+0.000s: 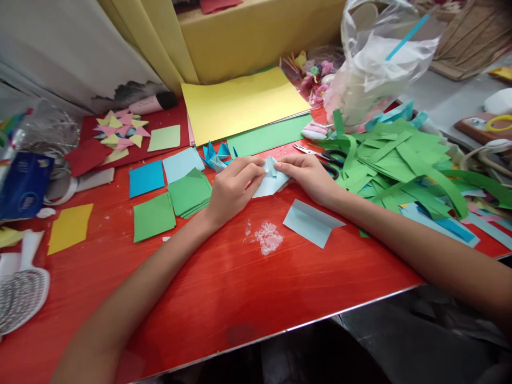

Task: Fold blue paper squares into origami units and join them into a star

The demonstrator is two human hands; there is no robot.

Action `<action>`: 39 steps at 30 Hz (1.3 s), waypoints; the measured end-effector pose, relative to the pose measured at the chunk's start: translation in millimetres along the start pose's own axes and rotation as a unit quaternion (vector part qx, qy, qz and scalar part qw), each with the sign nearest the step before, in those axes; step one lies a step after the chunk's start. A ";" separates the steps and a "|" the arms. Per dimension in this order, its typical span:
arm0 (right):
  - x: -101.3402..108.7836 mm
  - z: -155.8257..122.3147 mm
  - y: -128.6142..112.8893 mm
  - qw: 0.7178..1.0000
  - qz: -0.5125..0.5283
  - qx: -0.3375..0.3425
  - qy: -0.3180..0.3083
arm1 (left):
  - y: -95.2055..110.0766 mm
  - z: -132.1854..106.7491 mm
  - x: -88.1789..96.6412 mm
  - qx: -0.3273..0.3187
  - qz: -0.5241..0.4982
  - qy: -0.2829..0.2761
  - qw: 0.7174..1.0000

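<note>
The left grip (235,184) and right grip (309,173) pinch a folded pale-blue paper (269,185) between them, over the red surface (216,288). Beyond the right grip, a clear plastic bag (352,40) holds something whitish, its form unclear, with a blue straw (407,37).

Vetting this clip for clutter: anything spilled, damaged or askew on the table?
Yes: a flaky white patch mars the red tabletop, left of the creased light-blue sheet; residue or damaged finish, can't tell. At right, green paper strips lie in a tangled heap, unlike the stacked green squares.
</note>
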State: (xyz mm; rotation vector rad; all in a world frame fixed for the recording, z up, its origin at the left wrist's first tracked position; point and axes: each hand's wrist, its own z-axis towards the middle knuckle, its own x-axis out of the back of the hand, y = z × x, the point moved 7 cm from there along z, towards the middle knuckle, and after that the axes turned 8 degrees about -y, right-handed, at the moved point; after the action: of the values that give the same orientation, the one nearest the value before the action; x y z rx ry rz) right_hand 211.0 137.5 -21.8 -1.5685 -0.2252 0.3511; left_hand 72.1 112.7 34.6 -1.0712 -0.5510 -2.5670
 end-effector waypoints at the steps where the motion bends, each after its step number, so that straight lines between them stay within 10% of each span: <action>1: 1.3 0.1 0.2 1.000 -0.008 0.006 0.002 | 1.7 0.2 -0.4 -0.014 0.004 -0.003 1.000; 39: -0.7 1.0 -0.1 0.998 0.053 0.013 -0.024 | 2.6 1.3 -13.9 -0.037 -0.006 -0.056 0.998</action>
State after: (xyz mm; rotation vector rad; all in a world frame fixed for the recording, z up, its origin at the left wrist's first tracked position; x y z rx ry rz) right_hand 210.0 138.2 -21.6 -1.5500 -0.1755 0.4734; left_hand 83.3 112.8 26.0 -1.2453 -0.4944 -2.5687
